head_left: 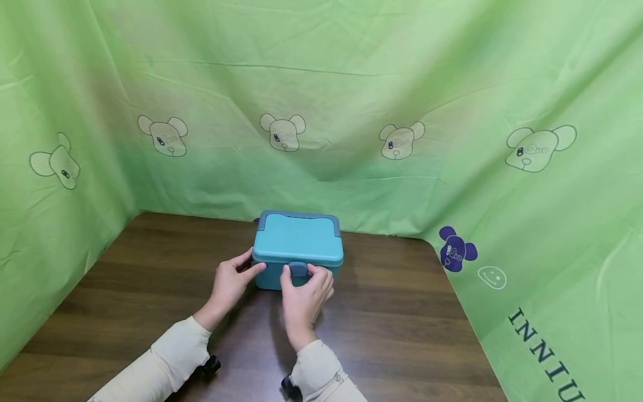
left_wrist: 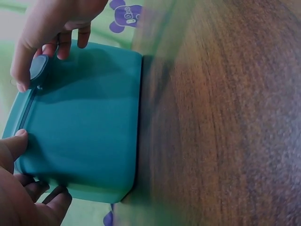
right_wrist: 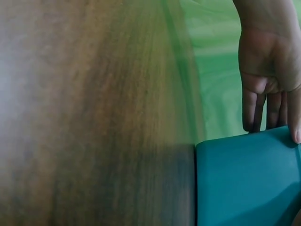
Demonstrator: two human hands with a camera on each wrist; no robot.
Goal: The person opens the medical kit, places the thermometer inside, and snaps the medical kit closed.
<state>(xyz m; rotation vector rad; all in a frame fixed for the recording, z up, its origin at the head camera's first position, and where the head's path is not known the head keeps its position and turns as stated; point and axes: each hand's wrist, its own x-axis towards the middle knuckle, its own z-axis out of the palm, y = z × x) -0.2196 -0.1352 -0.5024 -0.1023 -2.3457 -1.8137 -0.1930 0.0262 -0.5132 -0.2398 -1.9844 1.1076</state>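
A teal plastic box (head_left: 296, 237) with a closed lid and a blue-grey handle folded round the lid's back stands on the table. My left hand (head_left: 231, 285) holds its front left corner. The thumb lies on the front face just under the lid, and the fingers (left_wrist: 59, 202) bend along the left side. At the middle of the front, my right hand (head_left: 303, 301) pinches the blue-grey latch (head_left: 298, 269) between thumb and index finger. In the left wrist view the latch (left_wrist: 39, 70) sits at the lid's edge, partly covered by the right thumb.
The brown wooden table (head_left: 402, 324) reaches back to a green cloth (head_left: 321, 184) hung round three sides, printed with bear heads. Dark wrist straps show under both pale sleeves. Behind the box's left back corner a bit of dark purple (head_left: 257, 220) shows.
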